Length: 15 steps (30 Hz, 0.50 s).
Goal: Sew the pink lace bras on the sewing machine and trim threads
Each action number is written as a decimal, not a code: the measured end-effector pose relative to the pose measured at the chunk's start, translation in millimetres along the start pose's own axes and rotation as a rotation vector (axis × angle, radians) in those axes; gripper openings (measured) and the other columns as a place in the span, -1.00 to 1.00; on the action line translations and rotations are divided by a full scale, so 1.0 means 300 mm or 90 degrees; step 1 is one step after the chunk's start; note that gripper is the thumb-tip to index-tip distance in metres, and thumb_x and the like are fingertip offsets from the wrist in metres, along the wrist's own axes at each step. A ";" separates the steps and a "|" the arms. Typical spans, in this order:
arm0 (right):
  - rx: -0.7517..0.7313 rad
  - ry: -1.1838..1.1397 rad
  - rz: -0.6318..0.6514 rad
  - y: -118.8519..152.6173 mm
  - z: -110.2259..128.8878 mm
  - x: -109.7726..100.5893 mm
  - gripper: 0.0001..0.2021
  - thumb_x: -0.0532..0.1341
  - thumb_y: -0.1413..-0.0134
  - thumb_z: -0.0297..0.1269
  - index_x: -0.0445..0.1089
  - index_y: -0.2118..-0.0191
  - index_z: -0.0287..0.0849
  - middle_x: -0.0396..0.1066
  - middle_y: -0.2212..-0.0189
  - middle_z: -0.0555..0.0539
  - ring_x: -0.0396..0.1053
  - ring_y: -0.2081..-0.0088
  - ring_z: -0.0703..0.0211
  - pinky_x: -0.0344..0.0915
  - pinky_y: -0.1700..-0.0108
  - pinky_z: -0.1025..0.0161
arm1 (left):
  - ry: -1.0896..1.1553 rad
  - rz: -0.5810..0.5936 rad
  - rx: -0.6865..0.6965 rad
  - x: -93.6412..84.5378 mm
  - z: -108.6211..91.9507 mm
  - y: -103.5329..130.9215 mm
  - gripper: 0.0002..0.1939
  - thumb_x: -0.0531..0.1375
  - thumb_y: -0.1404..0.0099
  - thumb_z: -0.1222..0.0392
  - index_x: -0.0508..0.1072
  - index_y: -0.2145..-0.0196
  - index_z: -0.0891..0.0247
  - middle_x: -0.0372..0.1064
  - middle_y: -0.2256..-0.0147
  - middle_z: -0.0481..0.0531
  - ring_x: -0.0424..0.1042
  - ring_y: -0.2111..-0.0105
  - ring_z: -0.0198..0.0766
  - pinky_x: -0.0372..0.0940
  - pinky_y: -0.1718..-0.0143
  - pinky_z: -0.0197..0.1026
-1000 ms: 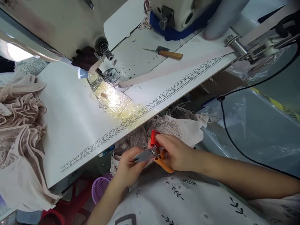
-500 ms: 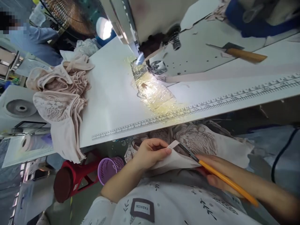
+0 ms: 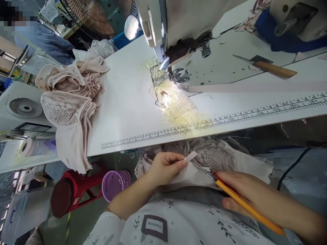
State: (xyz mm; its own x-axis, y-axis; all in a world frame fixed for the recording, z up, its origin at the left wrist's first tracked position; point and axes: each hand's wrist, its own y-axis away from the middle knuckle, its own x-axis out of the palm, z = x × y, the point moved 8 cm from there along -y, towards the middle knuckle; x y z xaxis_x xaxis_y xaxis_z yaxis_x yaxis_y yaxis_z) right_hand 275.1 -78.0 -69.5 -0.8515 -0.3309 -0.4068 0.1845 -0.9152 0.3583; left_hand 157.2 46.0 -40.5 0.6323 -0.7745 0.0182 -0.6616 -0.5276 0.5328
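My left hand [image 3: 167, 169] pinches the edge of a pale fabric piece [image 3: 189, 177] over my lap, and a small light strip [image 3: 191, 156] sticks up beside its fingertips. In my right hand [image 3: 242, 190] is a cutting tool with a long orange handle [image 3: 251, 208]. The tool's metal blades point left along the fabric edge, close to my left fingertips. Beige lace garment parts [image 3: 217, 153] lie just behind the fabric, below the table edge.
A sewing machine [image 3: 189, 20] stands on the white table [image 3: 122, 102] with a printed ruler edge. Beige garments [image 3: 68, 105] hang over its left end. A wooden-handled blade [image 3: 276, 69] lies right. A purple basket [image 3: 112, 185] and red stool [image 3: 81, 189] stand below. A person sits at upper left.
The cutting tool's blades have moved down against the fabric edge, and my right hand has shifted slightly. My left hand keeps its pinch. The camera view has shifted a little.
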 end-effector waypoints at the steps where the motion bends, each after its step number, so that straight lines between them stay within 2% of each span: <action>1: -0.004 0.005 0.015 -0.005 0.005 0.006 -0.58 0.05 -0.07 0.20 0.15 0.44 -0.11 0.26 0.51 -0.02 0.24 0.50 0.15 0.13 0.45 0.24 | -0.017 0.003 0.005 0.001 -0.004 0.002 -0.65 0.27 -0.08 -0.05 0.52 0.45 0.37 0.26 0.59 -0.06 0.13 0.58 -0.44 0.05 0.52 -0.33; 7: 0.000 0.008 0.048 -0.022 0.016 0.014 -0.59 0.03 -0.11 0.18 0.14 0.44 -0.09 0.26 0.51 -0.02 0.26 0.49 0.14 0.14 0.45 0.25 | -0.044 0.004 0.009 0.005 -0.017 0.006 -0.70 0.22 -0.12 0.00 0.48 0.48 0.35 0.26 0.57 -0.07 0.14 0.56 -0.42 0.07 0.49 -0.33; 15: 0.059 0.039 0.005 -0.026 0.003 0.023 -0.58 0.04 -0.07 0.17 0.05 0.53 -0.08 0.22 0.59 0.01 0.17 0.56 0.21 0.11 0.51 0.28 | -0.019 -0.004 -0.008 0.002 -0.005 0.000 -0.68 0.24 -0.09 -0.03 0.48 0.47 0.35 0.26 0.59 -0.07 0.15 0.57 -0.42 0.09 0.49 -0.33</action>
State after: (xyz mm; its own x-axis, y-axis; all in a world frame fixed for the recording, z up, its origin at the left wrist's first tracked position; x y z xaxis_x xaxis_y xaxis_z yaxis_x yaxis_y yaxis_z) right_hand 267.4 -73.0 -74.3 -0.8183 -0.3538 -0.4530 0.1423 -0.8883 0.4367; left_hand 158.2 46.1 -39.2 0.6242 -0.7812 -0.0112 -0.6523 -0.5290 0.5429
